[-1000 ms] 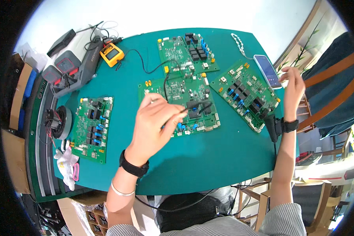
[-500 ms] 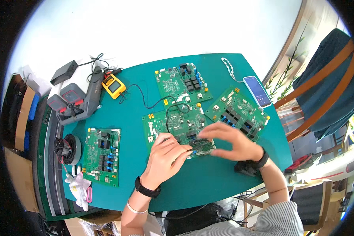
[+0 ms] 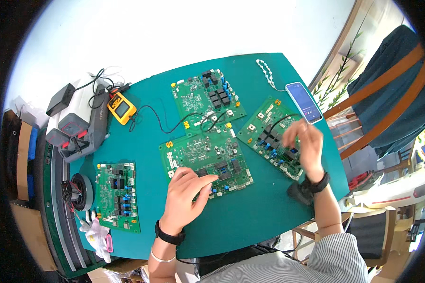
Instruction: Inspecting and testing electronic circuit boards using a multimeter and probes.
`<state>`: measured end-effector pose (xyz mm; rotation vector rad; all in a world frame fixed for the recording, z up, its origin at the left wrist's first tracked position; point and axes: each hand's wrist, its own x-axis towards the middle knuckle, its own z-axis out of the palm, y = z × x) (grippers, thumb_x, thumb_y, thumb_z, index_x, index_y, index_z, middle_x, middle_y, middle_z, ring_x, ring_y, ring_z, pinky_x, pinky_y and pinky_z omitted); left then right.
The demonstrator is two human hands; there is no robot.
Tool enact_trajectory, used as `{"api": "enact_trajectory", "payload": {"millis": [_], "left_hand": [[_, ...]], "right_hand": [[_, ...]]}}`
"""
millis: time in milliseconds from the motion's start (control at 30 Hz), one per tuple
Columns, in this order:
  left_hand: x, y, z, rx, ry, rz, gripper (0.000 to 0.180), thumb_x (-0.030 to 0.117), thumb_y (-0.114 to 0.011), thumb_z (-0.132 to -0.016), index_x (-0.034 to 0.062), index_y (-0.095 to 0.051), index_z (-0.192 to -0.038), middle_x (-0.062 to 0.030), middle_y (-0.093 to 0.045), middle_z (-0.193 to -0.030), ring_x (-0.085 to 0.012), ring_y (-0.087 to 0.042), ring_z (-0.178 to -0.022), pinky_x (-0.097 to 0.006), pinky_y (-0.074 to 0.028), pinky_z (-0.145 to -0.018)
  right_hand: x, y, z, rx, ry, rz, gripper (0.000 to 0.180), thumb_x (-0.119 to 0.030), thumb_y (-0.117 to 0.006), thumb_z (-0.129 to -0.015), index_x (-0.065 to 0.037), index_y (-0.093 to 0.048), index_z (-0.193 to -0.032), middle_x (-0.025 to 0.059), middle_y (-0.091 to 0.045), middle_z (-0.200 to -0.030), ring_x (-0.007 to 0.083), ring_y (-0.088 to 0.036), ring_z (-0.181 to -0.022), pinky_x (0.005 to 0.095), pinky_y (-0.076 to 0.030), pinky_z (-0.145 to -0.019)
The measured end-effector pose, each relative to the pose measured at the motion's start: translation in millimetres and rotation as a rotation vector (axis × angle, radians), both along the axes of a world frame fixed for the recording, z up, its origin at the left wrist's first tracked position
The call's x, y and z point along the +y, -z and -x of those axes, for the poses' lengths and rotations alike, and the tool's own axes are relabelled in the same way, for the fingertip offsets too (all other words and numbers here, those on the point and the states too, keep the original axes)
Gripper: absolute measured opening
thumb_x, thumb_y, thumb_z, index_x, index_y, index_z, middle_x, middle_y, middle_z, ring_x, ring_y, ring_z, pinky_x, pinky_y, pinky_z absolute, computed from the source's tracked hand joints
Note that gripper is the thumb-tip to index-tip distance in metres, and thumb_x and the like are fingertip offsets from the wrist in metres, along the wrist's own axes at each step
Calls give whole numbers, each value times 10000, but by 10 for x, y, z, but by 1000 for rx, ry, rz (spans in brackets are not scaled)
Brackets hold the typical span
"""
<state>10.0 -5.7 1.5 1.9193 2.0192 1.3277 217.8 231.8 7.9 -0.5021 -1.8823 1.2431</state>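
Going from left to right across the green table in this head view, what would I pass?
Grey and red tool case → yellow multimeter → left hand on the middle circuit board → right hand over the right circuit board → chair draped in dark cloth.

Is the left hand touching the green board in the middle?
Touching. In the head view, the left hand lies on the middle circuit board, its fingertips pressed on the board's front edge.
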Motion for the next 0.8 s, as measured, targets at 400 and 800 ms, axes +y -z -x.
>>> {"api": "enact_trajectory", "payload": {"millis": [400,800], "left_hand": [[4,-11,74,-13,-20,16,138,15,-662,-869,82,-745,-956,-1,-662,-692,-223,-572,-677,-386,-476,-783],[23,11,49,-14,-8,-18,146,-7,-680,-850,71,-735,-962,-48,-652,-723,-251,-575,-685,-403,-473,-778]], "right_hand": [[1107,206,-143,-474,725,-334,450,-340,-376,-1100,-11,-613,-907,135,-686,-690,317,-692,-698,450,-510,-659],[1572,425,-74,-231,431,-139,431,-300,-420,-1096,18,-587,-859,119,-672,-706,213,-643,-672,370,-503,-673]]}}
